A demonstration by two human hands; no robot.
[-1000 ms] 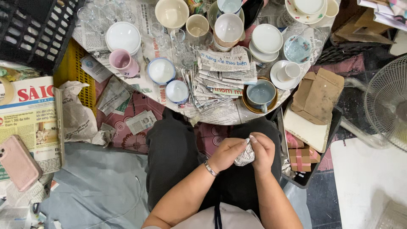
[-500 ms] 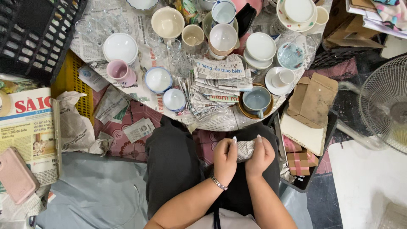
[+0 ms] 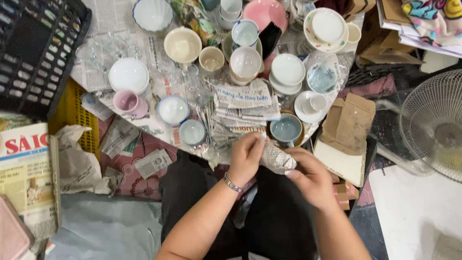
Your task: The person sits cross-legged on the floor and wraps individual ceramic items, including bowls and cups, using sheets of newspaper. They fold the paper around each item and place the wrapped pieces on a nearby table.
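Note:
Both my hands hold a small object wrapped in newspaper above my lap. My left hand grips its left end with the fingers curled over the paper. My right hand cups it from the right and below. What is inside the wrapping is hidden. Just beyond my hands lies a stack of folded newspaper sheets, and a blue-grey cup on a brown saucer stands right behind the bundle.
Many cups, bowls and saucers stand on newspaper ahead: a pink cup, a white plate, a cream bowl. A black crate is at the far left, flat cardboard and a fan at the right.
My hands have risen from my lap toward the newspaper stack, turning the wrapped bundle. The view has shifted closer to the crockery.

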